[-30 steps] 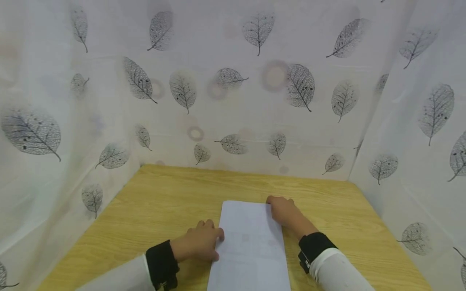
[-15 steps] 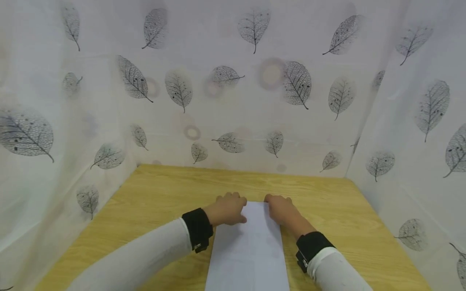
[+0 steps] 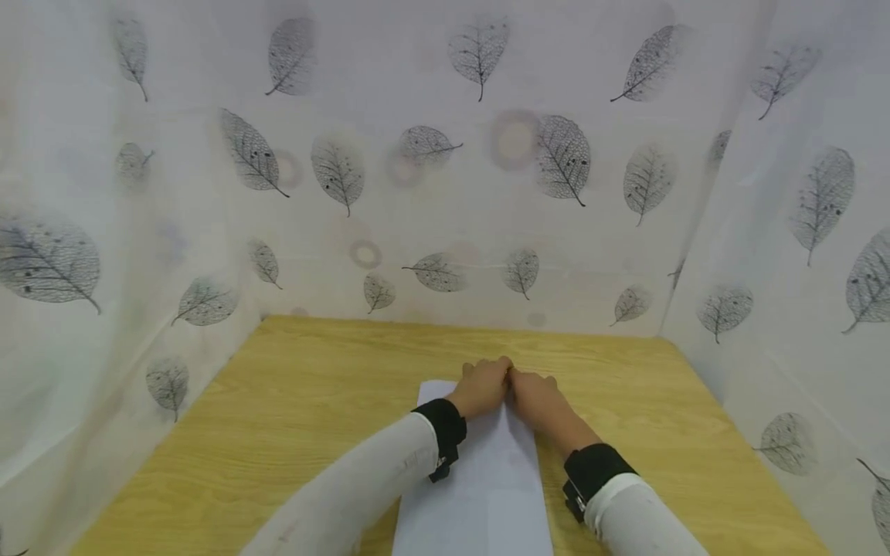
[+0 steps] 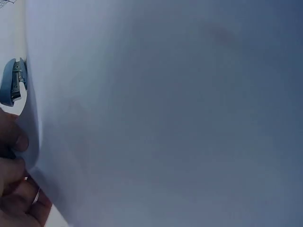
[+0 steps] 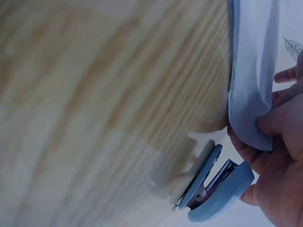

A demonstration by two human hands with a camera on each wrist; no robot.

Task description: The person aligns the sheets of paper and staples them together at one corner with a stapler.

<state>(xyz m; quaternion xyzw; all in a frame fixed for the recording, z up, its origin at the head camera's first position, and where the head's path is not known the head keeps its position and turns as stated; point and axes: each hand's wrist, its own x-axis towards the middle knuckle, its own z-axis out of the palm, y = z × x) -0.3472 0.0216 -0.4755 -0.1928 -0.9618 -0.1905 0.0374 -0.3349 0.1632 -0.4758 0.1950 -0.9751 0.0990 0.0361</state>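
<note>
White paper lies lengthwise on the wooden table, its far right corner between both hands. My left hand reaches across the sheet and pinches the far edge beside my right hand, which grips the same corner. In the left wrist view the paper creases near the thumb. The right wrist view has the right thumb pressing on the paper, with fingers behind it. A light blue stapler with parted arms sits close by the right fingers; the head view hides it.
The wooden table reaches back to a pale curtain printed with grey leaves. More of this curtain hangs along the left and right sides.
My left hand has moved from the paper's left edge along the far edge to the right, meeting the right hand at the corner. The right hand has stayed nearly in place.
</note>
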